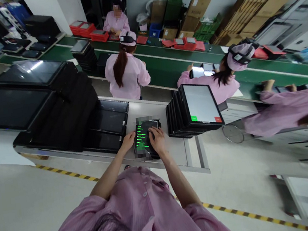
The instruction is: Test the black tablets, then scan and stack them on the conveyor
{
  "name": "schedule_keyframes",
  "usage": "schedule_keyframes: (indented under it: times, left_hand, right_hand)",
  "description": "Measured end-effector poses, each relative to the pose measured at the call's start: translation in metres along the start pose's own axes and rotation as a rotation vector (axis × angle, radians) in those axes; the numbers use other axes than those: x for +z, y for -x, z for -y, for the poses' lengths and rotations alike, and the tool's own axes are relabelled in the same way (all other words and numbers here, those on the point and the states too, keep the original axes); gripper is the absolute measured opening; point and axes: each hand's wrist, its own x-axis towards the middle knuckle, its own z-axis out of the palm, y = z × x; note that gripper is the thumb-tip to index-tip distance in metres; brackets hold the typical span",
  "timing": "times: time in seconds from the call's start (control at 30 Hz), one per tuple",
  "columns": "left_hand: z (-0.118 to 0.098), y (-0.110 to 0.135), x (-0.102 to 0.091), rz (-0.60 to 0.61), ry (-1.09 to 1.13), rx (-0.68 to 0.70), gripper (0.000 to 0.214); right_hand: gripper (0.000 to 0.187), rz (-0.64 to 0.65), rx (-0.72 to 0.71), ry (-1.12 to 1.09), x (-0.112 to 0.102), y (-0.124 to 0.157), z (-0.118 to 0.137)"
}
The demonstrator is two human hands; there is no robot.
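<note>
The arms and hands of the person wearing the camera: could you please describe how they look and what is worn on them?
The left hand and right hand are bare, without gloves. The loose pink sleeves leave the forearms uncovered, with no watch visible. They belong to a pink shirt with pale buttons.

From where I operate, I see a pale grey wall (140,9) behind the room and a white pillar (68,7) toward the left. A long green tabletop (163,77) runs across, with cardboard boxes (195,5) piled beyond it. Nearer me stands a light grey tabletop (177,152). Yellow-and-black tape (68,173) crosses the pale, smooth floor (229,173), and cool light falls over everything.
</note>
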Motion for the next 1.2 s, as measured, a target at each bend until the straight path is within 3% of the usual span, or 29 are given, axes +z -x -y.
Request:
schedule_keyframes:
  times: [0.2, 0.3, 0.4, 0.5, 0.6, 0.7, 0.83, 0.93, 1.03, 1.2]
  left_hand:
    - [-0.004, 0.0, -0.002, -0.002, -0.015, -0.005, 0.043]
    - [-0.004, 0.004, -0.003, -0.01, -0.033, -0.014, 0.043]
    - [-0.004, 0.012, -0.002, 0.015, -0.051, -0.015, 0.042]
    - [-0.005, 0.021, 0.003, 0.036, -0.094, -0.002, 0.042]
    - [-0.008, 0.022, 0.009, -0.009, -0.152, -0.028, 0.039]
    - [-0.016, 0.018, 0.008, -0.022, -0.171, -0.077, 0.037]
    - [-0.029, 0.016, -0.001, 0.074, -0.261, -0.136, 0.043]
    - [-0.036, 0.016, -0.007, 0.134, -0.336, -0.147, 0.046]
    - [-0.038, 0.016, -0.012, 0.152, -0.353, -0.147, 0.045]
    - [-0.033, 0.014, -0.015, 0.117, -0.347, -0.151, 0.045]
  right_hand:
    - [0.037, 0.03, 0.059, 0.034, 0.0, 0.0, 0.002]
    - [0.043, -0.037, 0.123, 0.001, -0.011, 0.013, -0.004]
    - [0.052, -0.109, 0.313, -0.116, -0.024, 0.038, -0.017]
    - [0.066, -0.054, 0.583, -0.299, -0.03, 0.059, -0.033]
    - [0.073, 0.006, 0.739, -0.436, -0.031, 0.063, -0.04]
    - [0.067, 0.028, 0.812, -0.564, -0.038, 0.051, -0.037]
    - [0.054, 0.039, 0.986, -0.809, -0.054, 0.031, -0.029]
    - [0.036, 0.121, 1.104, -0.915, -0.063, 0.02, -0.025]
    - [0.029, 0.199, 1.131, -0.934, -0.064, 0.013, -0.02]
    - [0.032, 0.229, 1.113, -0.915, -0.063, 0.01, -0.012]
